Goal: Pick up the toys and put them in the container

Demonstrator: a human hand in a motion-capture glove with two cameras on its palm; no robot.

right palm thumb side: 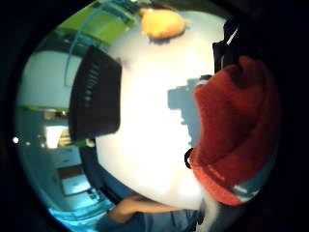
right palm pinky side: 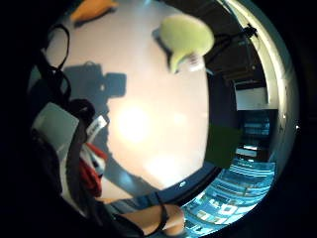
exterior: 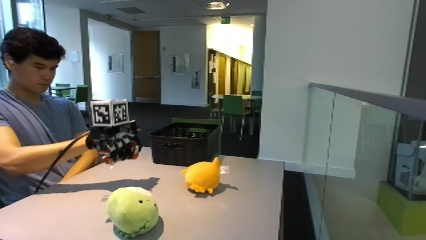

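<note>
Gloved right hand (exterior: 114, 142) raised above the table (exterior: 246, 200), left of the black container (exterior: 184, 144), fingers (exterior: 123, 150) curled round a red plush toy (right palm thumb side: 236, 130). Red toy fills much of the thumb side palm view, white tag end near the palm; only red patches between the fingers visible from outside. Not yet over the container, still beside it.

Black container: dark woven basket, at the far edge of the table, upright, open top. Contents unclear from outside view. Seen also in the thumb side palm view (right palm thumb side: 94, 96) as a dark ribbed box at the table's edge.

Orange plush toy (exterior: 202, 175) standing on the table, mid-surface, near side of the container, apart from it. Small white tag just beside it on the right. Also visible at the table's far part in both palm views (right palm thumb side: 161, 23) (right palm pinky side: 91, 9).

Green plush toy (exterior: 132, 210) on the table at the near edge, closest to camera, well apart from the hand, left and nearer than the orange one. Shows in the little finger side palm view (right palm pinky side: 187, 37) with a white tag beside it.

Bare left forearm resting along the table's left edge, touching none of the toys. Shadow of the hand falling on the table under it.
</note>
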